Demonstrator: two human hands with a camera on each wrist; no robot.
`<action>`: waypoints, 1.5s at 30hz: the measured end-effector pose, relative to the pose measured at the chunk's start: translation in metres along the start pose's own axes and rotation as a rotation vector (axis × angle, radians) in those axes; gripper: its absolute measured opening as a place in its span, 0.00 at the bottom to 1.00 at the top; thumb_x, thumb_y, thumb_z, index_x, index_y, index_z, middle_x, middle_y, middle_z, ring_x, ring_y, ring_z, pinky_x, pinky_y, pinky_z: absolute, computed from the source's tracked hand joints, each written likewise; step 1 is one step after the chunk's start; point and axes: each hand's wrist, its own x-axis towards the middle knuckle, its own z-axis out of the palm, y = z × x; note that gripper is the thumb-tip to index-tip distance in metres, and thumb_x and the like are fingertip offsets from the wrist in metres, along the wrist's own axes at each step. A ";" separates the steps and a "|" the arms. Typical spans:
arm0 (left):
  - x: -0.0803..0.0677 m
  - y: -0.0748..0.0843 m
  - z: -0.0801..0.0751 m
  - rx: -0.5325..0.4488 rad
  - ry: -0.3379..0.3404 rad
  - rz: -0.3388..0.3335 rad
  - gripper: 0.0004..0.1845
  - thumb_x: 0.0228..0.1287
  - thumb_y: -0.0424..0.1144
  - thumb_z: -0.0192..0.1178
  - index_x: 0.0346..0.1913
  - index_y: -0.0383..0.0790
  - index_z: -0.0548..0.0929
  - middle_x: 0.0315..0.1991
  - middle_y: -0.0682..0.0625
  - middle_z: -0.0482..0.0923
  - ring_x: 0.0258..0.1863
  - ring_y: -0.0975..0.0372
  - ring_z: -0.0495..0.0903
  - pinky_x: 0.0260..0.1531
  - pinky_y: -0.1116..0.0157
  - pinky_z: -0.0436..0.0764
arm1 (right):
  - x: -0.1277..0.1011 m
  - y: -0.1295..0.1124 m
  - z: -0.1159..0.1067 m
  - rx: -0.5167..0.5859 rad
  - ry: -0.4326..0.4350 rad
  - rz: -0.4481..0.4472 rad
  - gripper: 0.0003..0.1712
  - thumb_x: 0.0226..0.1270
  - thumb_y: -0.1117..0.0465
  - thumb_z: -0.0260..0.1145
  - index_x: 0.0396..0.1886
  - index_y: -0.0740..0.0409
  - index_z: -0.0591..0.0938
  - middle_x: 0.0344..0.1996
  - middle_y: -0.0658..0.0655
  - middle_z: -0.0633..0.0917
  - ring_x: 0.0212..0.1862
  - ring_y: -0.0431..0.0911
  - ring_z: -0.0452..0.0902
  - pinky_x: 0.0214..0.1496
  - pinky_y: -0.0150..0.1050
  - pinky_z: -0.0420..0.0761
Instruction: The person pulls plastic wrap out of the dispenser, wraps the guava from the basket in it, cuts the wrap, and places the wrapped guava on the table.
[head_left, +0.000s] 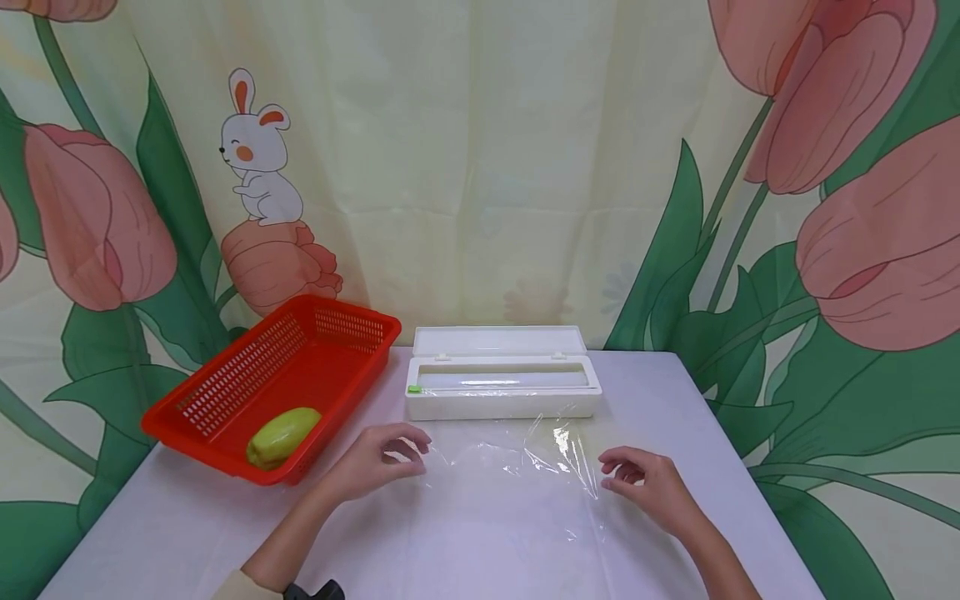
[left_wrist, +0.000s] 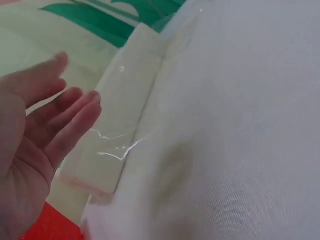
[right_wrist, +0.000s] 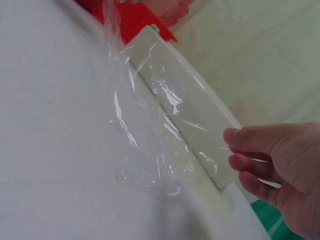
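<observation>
Clear cling film [head_left: 517,467] spreads from the front of a white cling film box [head_left: 502,406], wrinkled and shiny towards its right side. At the film's left edge is my left hand [head_left: 382,457], its fingers loosely bent and a gap between thumb and forefinger. In the left wrist view these fingers [left_wrist: 75,107] show apart. My right hand [head_left: 648,483] hovers by the film's right edge, also with bent fingers. In the right wrist view a crease of film [right_wrist: 170,100] runs towards its fingertips; whether they touch it is hard to tell.
A red plastic basket [head_left: 217,446] stands at the left of the white-covered table [head_left: 660,383], with a yellow-green oblong fruit or vegetable [head_left: 285,435] inside. The box lid [head_left: 498,340] is raised at the back. Behind hangs a curtain [head_left: 465,167] printed with tulips and a rabbit.
</observation>
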 end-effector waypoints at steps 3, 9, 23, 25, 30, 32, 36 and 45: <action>0.001 -0.002 0.000 -0.035 -0.032 -0.007 0.12 0.60 0.38 0.60 0.47 0.50 0.79 0.43 0.38 0.79 0.35 0.59 0.84 0.34 0.67 0.83 | 0.000 0.001 0.000 -0.007 0.025 -0.026 0.16 0.49 0.61 0.72 0.41 0.54 0.82 0.30 0.47 0.84 0.29 0.34 0.74 0.34 0.27 0.79; 0.002 -0.004 -0.001 0.047 0.008 -0.004 0.14 0.56 0.37 0.63 0.46 0.50 0.79 0.43 0.41 0.80 0.38 0.60 0.83 0.33 0.70 0.83 | 0.004 0.000 0.001 -0.019 0.027 -0.033 0.15 0.51 0.59 0.70 0.41 0.53 0.82 0.30 0.46 0.83 0.31 0.33 0.75 0.35 0.26 0.79; 0.014 -0.003 0.002 0.165 0.039 0.046 0.26 0.45 0.49 0.70 0.51 0.61 0.75 0.48 0.52 0.79 0.46 0.61 0.79 0.45 0.67 0.80 | 0.020 -0.007 0.013 0.027 -0.009 -0.098 0.21 0.50 0.58 0.71 0.46 0.55 0.80 0.38 0.49 0.84 0.38 0.40 0.80 0.38 0.27 0.80; 0.016 -0.004 0.004 0.172 0.047 0.057 0.27 0.45 0.49 0.70 0.52 0.60 0.74 0.49 0.52 0.78 0.47 0.60 0.79 0.46 0.64 0.80 | 0.023 -0.008 0.014 0.036 -0.008 -0.098 0.21 0.50 0.58 0.71 0.46 0.55 0.80 0.39 0.50 0.84 0.40 0.43 0.80 0.39 0.28 0.80; 0.023 -0.006 0.007 0.162 0.042 0.072 0.31 0.45 0.47 0.71 0.55 0.55 0.73 0.52 0.51 0.76 0.51 0.55 0.77 0.47 0.61 0.80 | 0.029 -0.010 0.019 0.053 -0.015 -0.081 0.23 0.49 0.57 0.72 0.47 0.53 0.80 0.41 0.50 0.84 0.42 0.46 0.80 0.39 0.25 0.79; 0.025 -0.007 0.007 0.159 0.037 0.064 0.33 0.44 0.47 0.71 0.57 0.55 0.72 0.54 0.50 0.75 0.53 0.53 0.76 0.47 0.64 0.80 | 0.030 -0.011 0.020 0.055 -0.015 -0.088 0.23 0.49 0.56 0.72 0.48 0.52 0.79 0.42 0.51 0.84 0.43 0.47 0.80 0.39 0.25 0.79; 0.029 -0.011 0.009 0.147 0.022 0.045 0.35 0.43 0.47 0.72 0.58 0.59 0.70 0.57 0.48 0.73 0.55 0.52 0.75 0.46 0.66 0.80 | 0.033 -0.014 0.023 0.067 -0.009 -0.089 0.25 0.49 0.56 0.72 0.49 0.50 0.79 0.43 0.51 0.83 0.44 0.48 0.80 0.40 0.26 0.80; 0.039 -0.020 0.012 0.129 -0.008 0.014 0.37 0.44 0.45 0.72 0.60 0.61 0.67 0.58 0.51 0.72 0.57 0.57 0.74 0.48 0.64 0.80 | 0.044 -0.008 0.031 0.096 -0.016 -0.070 0.26 0.50 0.57 0.72 0.51 0.51 0.78 0.46 0.52 0.82 0.45 0.48 0.80 0.40 0.28 0.81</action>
